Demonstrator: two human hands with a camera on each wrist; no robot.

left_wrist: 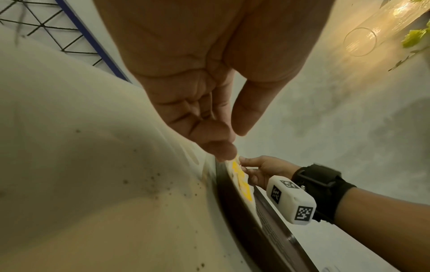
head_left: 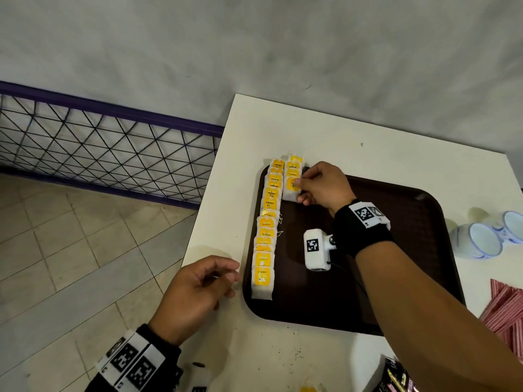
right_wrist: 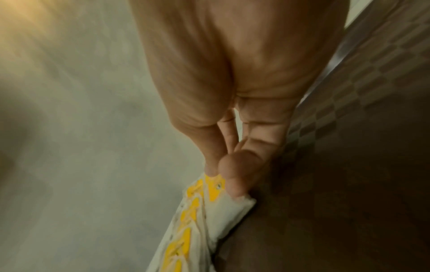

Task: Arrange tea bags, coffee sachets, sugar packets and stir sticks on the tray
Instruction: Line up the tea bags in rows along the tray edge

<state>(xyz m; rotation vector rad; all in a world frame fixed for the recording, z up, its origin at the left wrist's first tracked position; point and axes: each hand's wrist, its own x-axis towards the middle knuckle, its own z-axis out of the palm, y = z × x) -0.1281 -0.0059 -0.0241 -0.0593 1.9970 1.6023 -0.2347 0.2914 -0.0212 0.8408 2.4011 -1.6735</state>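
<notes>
A dark brown tray (head_left: 396, 250) lies on the white table (head_left: 311, 131). Along its left rim runs a long column of white tea bags with yellow tags (head_left: 266, 227). A short second column (head_left: 294, 168) starts at the far left corner. My right hand (head_left: 298, 183) pinches the nearest tea bag of that short column (head_left: 290, 192) and holds it against the tray; in the right wrist view its fingertips (right_wrist: 232, 185) sit on the tea bag (right_wrist: 232, 208). Left of the tray, my left hand (head_left: 223, 275) hovers by the table edge, fingers loosely curled and holding nothing (left_wrist: 225, 145).
Blue-and-white cups (head_left: 481, 239) stand right of the tray. Red striped packets (head_left: 506, 312) and dark sachets (head_left: 396, 374) lie at the near right. A purple-framed wire fence (head_left: 107, 142) stands over the tiled floor to the left. A grey wall rises behind.
</notes>
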